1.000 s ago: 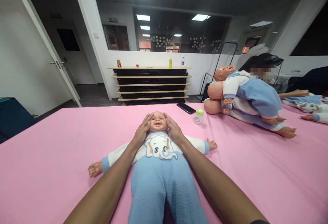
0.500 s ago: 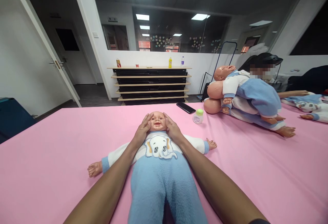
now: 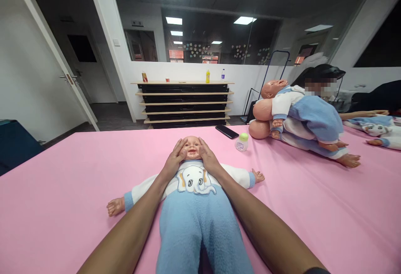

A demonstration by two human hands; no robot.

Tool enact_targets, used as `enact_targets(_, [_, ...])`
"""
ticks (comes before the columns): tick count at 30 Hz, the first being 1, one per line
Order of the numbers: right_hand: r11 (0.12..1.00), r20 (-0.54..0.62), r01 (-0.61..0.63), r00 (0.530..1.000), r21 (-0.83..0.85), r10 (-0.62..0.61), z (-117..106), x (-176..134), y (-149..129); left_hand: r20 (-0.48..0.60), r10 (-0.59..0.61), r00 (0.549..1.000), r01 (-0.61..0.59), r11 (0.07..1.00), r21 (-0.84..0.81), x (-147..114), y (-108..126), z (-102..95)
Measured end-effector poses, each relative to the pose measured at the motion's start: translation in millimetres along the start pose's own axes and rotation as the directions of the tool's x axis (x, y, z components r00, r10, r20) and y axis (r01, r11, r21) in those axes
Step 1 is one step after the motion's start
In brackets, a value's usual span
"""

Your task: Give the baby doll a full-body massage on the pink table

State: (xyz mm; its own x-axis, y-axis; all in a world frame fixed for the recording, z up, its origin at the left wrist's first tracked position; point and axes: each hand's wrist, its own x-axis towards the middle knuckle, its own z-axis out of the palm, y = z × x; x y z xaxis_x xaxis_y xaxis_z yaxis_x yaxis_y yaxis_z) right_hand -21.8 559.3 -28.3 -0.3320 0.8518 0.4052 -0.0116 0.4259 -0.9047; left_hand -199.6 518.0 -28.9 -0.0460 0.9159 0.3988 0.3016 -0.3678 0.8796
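Note:
A baby doll (image 3: 194, 224) lies on its back on the pink surface, feet towards me and arms spread. It wears a white top with an elephant face and fuzzy blue trousers. My left hand (image 3: 176, 157) rests against the left side of the doll's head (image 3: 192, 146), fingers stretched out flat along the temple and thumb on the cheek. On the opposite side my right hand (image 3: 209, 156) lies the same way, fingers extended upward and thumb near the cheek. The doll's eyes, nose and mouth show between my hands; its ears are covered.
Beyond the doll are a black phone (image 3: 227, 131) and a small clear bottle with a green cap (image 3: 242, 142). More dolls (image 3: 300, 119) are stacked at the right, with a person in a black cap (image 3: 322, 73) behind them. A shelf unit (image 3: 184, 102) stands against the wall.
My right hand has shifted slightly inward along the doll's cheek. My left hand stays at the other side of the face, and the doll lies as before.

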Motion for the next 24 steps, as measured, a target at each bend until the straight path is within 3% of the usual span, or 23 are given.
enact_targets(4, [1.0,-0.045,0.009,0.999,0.001,-0.009,1.6,1.5,4.8,-0.041,0.018,0.999,-0.018,1.0,-0.002,1.4,-3.1,1.5])
enact_targets(10, [0.987,0.052,0.062,0.997,-0.147,-0.054,2.2,-2.6,5.3,-0.03,0.043,0.999,-0.039,0.992,0.118,-0.4,-5.0,3.4])
enact_targets(19, [0.987,-0.02,0.079,0.996,-0.138,-0.082,6.7,-0.8,12.1,-0.13,0.095,0.987,-0.082,0.991,0.108,-1.9,-1.0,8.1])
enact_targets(24, [0.992,-0.037,0.085,0.995,-0.098,-0.089,3.0,-1.1,9.2,-0.067,0.062,0.996,-0.053,0.99,0.131,-5.0,1.8,5.6])
